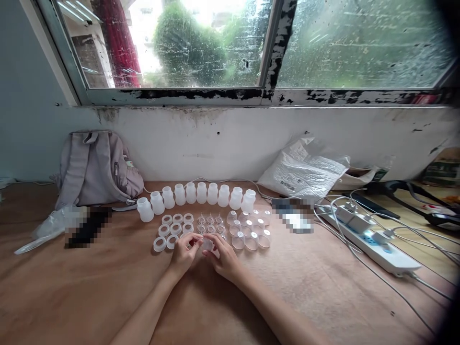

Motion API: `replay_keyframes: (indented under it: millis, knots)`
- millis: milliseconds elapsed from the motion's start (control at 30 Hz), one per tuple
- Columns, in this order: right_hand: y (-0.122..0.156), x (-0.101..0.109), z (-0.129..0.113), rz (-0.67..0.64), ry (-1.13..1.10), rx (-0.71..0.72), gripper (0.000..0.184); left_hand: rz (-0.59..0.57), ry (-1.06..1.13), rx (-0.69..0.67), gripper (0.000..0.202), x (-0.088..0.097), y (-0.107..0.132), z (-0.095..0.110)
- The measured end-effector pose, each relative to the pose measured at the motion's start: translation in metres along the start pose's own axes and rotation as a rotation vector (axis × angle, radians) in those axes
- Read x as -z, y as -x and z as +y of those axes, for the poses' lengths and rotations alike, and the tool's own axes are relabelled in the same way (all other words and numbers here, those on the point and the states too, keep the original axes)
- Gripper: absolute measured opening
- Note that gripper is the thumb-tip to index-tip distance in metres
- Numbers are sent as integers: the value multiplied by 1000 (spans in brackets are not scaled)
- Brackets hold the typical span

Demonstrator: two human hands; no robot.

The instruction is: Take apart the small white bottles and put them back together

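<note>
Both my hands meet low over the wooden table, around a small translucent plastic piece, partly covered by the fingers. My left hand pinches its left side with bent fingers. Curled over its right side are the fingers of my right hand. Left of the hands lie several white screw rings in rows. Just beyond the fingertips are rows of small clear bottle teats, the nearest partly hidden. To the right stand several clear domed caps. Behind them, small frosted bottles form a curved row, open tops up.
A grey backpack leans on the wall at back left, near a clear plastic bag and a blurred black item. At right are a silvery mailer bag, a blurred flat item and a power strip with loose cables.
</note>
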State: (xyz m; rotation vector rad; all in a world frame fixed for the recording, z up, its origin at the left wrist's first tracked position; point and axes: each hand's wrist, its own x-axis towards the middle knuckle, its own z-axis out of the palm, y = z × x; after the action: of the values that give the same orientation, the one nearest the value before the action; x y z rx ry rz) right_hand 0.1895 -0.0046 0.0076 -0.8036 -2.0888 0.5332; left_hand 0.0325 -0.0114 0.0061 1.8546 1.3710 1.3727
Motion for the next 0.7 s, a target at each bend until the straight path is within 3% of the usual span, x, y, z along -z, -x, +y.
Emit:
replay_keyframes:
  millis: [200, 267, 367, 467, 700]
  knots:
    - [1, 3, 6, 47, 19, 55, 37, -19, 146, 82, 21, 4, -1, -1]
    - [1, 2, 10, 116, 16, 21, 37, -21, 62, 33, 21, 8, 0, 0]
    - [1, 1, 12, 246, -4, -49, 36, -65, -192, -147, 17, 11, 1, 2]
    - [1, 2, 12, 294, -16, -88, 36, -131, -405, -291, 12, 11, 3, 0]
    - [2, 0, 11, 246, -1, -122, 34, -173, -576, -235, 15, 8, 5, -2]
